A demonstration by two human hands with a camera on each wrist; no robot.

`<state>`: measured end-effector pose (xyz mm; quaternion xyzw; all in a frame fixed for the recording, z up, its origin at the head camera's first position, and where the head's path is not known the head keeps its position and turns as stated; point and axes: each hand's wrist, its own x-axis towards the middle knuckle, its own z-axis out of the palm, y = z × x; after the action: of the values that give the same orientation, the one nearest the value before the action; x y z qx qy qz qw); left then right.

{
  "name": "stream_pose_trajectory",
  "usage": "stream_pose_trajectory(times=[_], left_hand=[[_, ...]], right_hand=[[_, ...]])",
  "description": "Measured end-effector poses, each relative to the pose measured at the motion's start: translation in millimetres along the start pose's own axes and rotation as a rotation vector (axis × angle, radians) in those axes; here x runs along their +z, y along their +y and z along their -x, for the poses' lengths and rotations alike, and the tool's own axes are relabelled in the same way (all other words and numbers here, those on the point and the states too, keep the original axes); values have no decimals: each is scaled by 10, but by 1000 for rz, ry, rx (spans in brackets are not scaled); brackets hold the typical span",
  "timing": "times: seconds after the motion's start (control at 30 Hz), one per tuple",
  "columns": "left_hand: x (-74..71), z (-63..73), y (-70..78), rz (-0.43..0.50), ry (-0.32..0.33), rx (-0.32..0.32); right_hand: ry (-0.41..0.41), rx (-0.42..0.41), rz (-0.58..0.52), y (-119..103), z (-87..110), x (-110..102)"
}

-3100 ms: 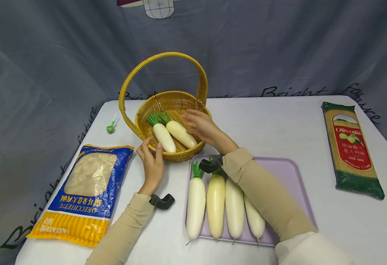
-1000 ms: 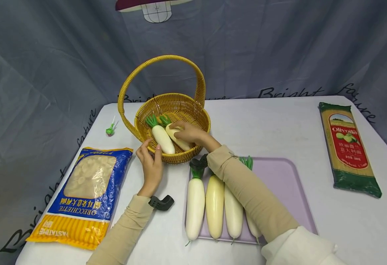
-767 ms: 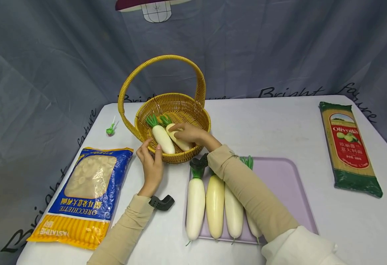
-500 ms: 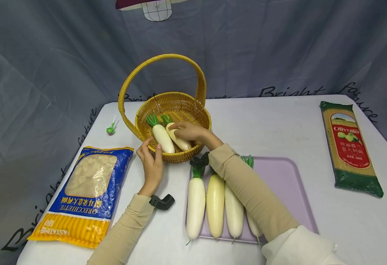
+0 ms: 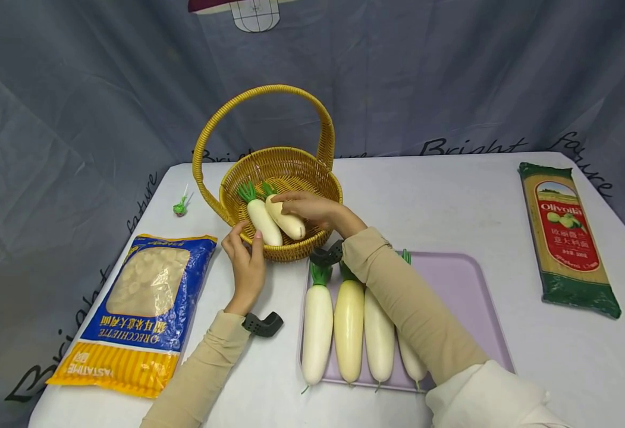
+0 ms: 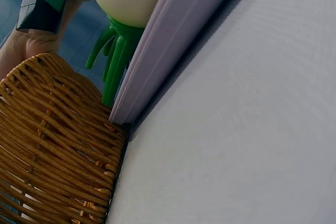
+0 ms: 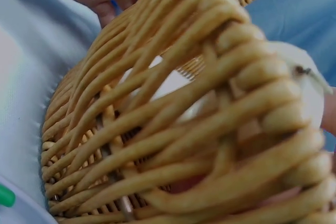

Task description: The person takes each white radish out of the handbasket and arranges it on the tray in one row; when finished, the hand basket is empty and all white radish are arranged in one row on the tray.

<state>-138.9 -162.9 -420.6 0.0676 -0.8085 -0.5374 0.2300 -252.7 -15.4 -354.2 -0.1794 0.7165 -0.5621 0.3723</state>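
A yellow wicker basket [image 5: 323, 172] with a tall hoop handle stands near the back of the table, holding two white radishes with green tops. The right hand [image 5: 312, 209] reaches over its right side and grips the right-hand radish [image 5: 291, 224], fingers across its upper side. In the right wrist view, that radish's rooted end [image 7: 299, 77] shows above the rim. Beside it lies the other radish [image 5: 264, 223]. The left hand [image 5: 248, 270] rests against the basket's near-left rim, thumb and fingers spread. Its fingers [image 7: 105, 11] appear against the outer wall in the right wrist view.
A lilac tray [image 5: 462, 291] with several larger radishes [image 5: 317, 333] lies in front of the basket, partly under the right forearm. At left are a blue-yellow pasta bag [image 5: 141, 309] and a green lollipop [image 5: 180, 208]. A spaghetti pack [image 5: 569, 238] lies far right.
The right hand has come down from above the basket's right side onto the right-hand radish and gripped it. That radish has since shifted, its root end lifting into view. The left hand has stayed.
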Motion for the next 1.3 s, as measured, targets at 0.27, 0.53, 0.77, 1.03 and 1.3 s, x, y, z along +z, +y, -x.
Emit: stream_pose_trajectory(times=[0.27,0.53,0.77,1.03,1.3], left_hand=[[2,4,0,-10,9,13],[1,-3,-1,-4,19,11],[8,3,0,-1,11,10],[-3,10,-1,-1,5,4],[2,9,6,16,7,4]], right_hand=[[-83,-120,-153,16,31,-63],[-237,-240,-503,54,177,-178],[-278,-279,-627,155,448,-346],[-310,-348,-672,395,1087,-613],[-213,-382,-469,817,1921,-739]])
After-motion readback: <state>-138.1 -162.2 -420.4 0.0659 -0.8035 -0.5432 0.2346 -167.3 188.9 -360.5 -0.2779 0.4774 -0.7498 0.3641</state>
